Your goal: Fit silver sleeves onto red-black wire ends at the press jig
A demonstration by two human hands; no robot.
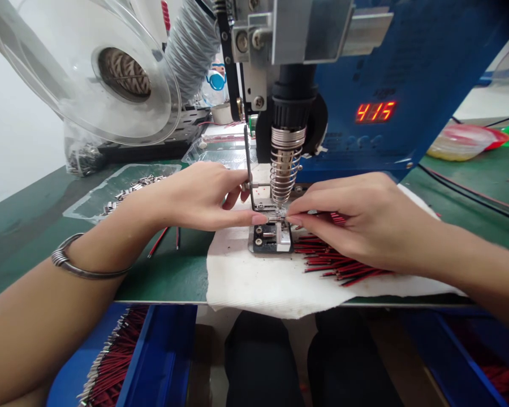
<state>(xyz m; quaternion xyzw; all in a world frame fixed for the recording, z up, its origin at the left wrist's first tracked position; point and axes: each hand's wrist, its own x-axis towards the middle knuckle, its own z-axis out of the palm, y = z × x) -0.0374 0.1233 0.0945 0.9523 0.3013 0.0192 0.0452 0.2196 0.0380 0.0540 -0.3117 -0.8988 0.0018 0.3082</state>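
A left hand (195, 195), its forearm slanting in from the lower left, sets its thumb tip beside a small silver connector (274, 219) on a metal fixture (283, 245), thumb and forefinger wide apart. The right hand (369, 212), wrist low and knuckles raised, brings thumb and forefinger into a narrow pinch at the connector's other side; what lies between those fingers cannot be told. The connector, shiny and tubular, sits below a coiled spring (286, 169). Slim red-and-black wires (328, 263) fan across white cloth (241, 288) on the green desk (178, 277).
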